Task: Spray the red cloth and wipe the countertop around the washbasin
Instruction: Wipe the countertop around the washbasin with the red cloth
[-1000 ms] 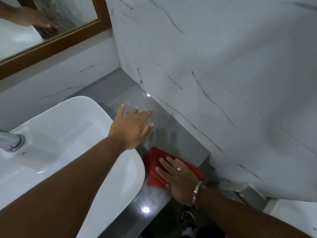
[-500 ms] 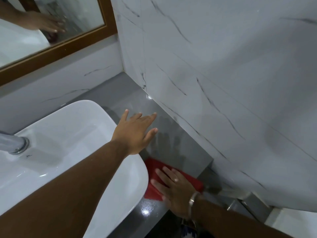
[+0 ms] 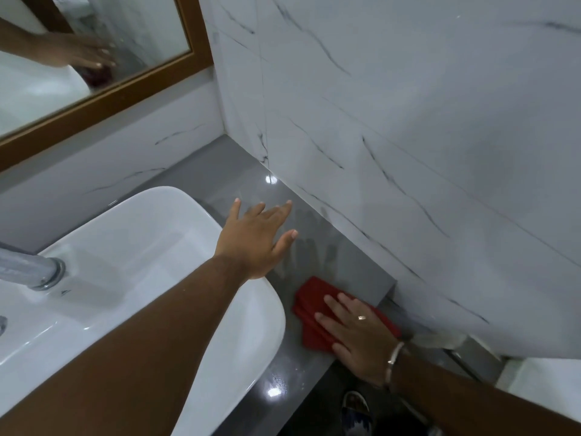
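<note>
The red cloth [image 3: 309,305] lies folded on the grey countertop [image 3: 201,180], just right of the white washbasin [image 3: 132,247] near the counter's front edge. My right hand [image 3: 355,332] presses flat on the cloth, fingers spread, covering its near half. My left hand [image 3: 256,239] reaches over the basin's right rim, palm down and fingers apart, holding nothing, above the counter strip. No spray bottle is in view.
A white marble-tiled wall [image 3: 408,136] borders the narrow counter strip on the right. A chrome tap [image 3: 34,267] stands at the basin's left. A wood-framed mirror [image 3: 94,58] hangs behind. A shoe [image 3: 356,410] shows on the floor below the counter edge.
My right hand with the cloth has slid slightly toward the counter's front edge and back. The left hand has stayed over the basin rim.
</note>
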{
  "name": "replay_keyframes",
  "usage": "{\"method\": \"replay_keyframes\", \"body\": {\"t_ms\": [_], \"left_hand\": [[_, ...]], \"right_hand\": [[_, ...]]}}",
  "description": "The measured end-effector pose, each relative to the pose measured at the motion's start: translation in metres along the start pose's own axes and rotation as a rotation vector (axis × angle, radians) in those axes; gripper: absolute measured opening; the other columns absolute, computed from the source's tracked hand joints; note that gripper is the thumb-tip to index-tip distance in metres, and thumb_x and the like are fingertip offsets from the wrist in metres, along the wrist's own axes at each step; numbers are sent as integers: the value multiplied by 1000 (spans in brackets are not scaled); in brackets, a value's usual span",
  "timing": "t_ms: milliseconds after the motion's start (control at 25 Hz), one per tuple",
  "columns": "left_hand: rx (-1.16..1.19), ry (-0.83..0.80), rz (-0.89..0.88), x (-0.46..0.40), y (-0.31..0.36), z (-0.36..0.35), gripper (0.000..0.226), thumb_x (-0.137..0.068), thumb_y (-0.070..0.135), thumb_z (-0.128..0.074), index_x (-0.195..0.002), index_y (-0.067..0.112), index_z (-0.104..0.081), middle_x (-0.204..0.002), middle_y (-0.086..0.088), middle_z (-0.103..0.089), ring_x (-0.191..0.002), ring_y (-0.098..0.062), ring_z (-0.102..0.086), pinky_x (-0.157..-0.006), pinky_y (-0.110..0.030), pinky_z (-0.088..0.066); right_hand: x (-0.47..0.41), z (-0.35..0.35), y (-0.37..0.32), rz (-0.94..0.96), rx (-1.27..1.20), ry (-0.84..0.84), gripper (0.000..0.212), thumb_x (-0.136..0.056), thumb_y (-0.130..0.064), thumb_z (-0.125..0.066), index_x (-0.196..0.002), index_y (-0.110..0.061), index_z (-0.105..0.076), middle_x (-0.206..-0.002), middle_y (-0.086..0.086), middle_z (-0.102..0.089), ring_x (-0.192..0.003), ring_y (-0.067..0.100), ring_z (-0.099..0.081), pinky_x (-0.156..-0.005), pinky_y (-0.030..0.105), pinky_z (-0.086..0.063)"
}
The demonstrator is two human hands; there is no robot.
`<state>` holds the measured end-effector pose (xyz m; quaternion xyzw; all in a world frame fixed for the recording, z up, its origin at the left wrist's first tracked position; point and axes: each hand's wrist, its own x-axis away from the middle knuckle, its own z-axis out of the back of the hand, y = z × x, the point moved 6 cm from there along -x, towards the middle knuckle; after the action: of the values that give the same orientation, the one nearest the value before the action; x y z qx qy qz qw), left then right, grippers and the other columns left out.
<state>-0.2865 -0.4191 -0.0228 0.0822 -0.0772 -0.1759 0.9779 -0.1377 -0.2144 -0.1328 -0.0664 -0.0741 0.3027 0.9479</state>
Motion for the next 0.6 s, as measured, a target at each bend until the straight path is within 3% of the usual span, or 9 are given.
{"method": "replay_keyframes", "body": {"t_ms": [80, 200, 280, 360, 480, 560, 600], "left_hand": [[-17, 6, -8, -2, 1, -1, 68, -99, 66, -15, -158, 32, -18, -158, 6, -41, -150, -23, -28, -123, -58, -3], [-22, 18, -25, -2, 0, -3, 69, -99, 66, -14, -158, 31, -18, -158, 4, -41, -150, -24, -29, -123, -59, -4], [-14, 27, -41, -3, 0, -2, 70, -99, 66, -12, -158, 30, -19, -157, 2, -42, -149, -25, -30, -123, -60, -6], [-6, 19, -50, -2, 0, -2, 72, -97, 66, -9, -158, 28, -19, -156, 0, -44, -148, -26, -32, -122, -60, -8], [-1, 12, -50, -1, 1, 0, 73, -96, 65, -10, -158, 26, -21, -155, 0, -46, -148, -27, -33, -122, -61, -10], [4, 34, -42, 0, 0, 1, 70, -99, 63, -13, -158, 26, -22, -155, 0, -46, -148, -26, -33, -122, -61, -8], [4, 48, -38, -1, 0, 0, 69, -100, 62, -15, -158, 26, -22, -155, 0, -46, -148, -26, -33, -122, -61, -8]], "right_hand": [[3, 4, 34, -168, -14, 44, 68, -82, -45, -50, -145, -29, -32, -155, 10, -33, -139, 36, -31, -108, 57, -35], [-39, 9, 70, -480, 10, 59, 66, -85, -46, -36, -146, -25, -30, -156, 15, -29, -141, 41, -27, -111, 58, -29], [-60, 11, 56, -530, -7, 80, 66, -86, -44, -37, -147, -23, -30, -157, 17, -27, -141, 42, -25, -113, 56, -25], [-47, 0, 14, -397, 8, 41, 67, -87, -43, -43, -149, -25, -27, -158, 16, -24, -142, 41, -24, -113, 56, -25], [11, -15, -42, -40, 60, -26, 67, -85, -47, -47, -147, -30, -31, -155, 11, -32, -140, 35, -31, -111, 53, -24], [16, -13, -19, 85, 158, -4, 63, -85, -48, -44, -144, -27, -35, -149, 14, -41, -135, 38, -39, -107, 55, -33], [4, -11, 4, 52, 188, 13, 61, -87, -46, -42, -144, -24, -33, -149, 17, -41, -134, 41, -39, -106, 58, -38]]}}
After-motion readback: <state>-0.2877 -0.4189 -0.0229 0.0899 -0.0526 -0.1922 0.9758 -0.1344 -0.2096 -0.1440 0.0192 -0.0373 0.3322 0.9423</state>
